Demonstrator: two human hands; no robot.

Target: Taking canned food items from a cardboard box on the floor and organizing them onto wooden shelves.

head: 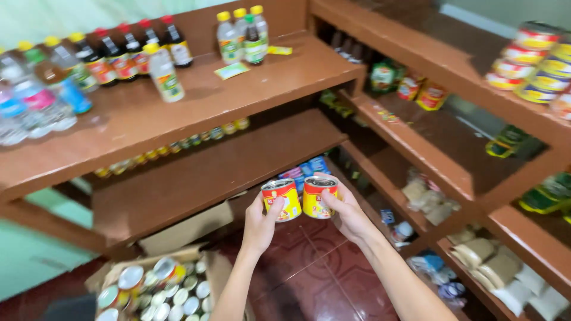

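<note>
My left hand (260, 224) grips a small red and yellow can (282, 199) by its side. My right hand (347, 215) grips a second matching can (318, 197). The two cans are held side by side and nearly touch, raised in front of the middle brown wooden shelf (196, 178). Both arms reach up from the bottom of the view. Below my left arm stands an open cardboard box (160, 285) filled with several similar cans, seen from above.
The top shelf (178, 113) carries dark sauce bottles (125, 50), clear bottles with yellow caps (241, 32) and water bottles (35, 101). On the right-hand shelves are stacked cans (535, 62), jars (422, 92) and packets (482, 261). Red tiled floor (309, 279) lies below.
</note>
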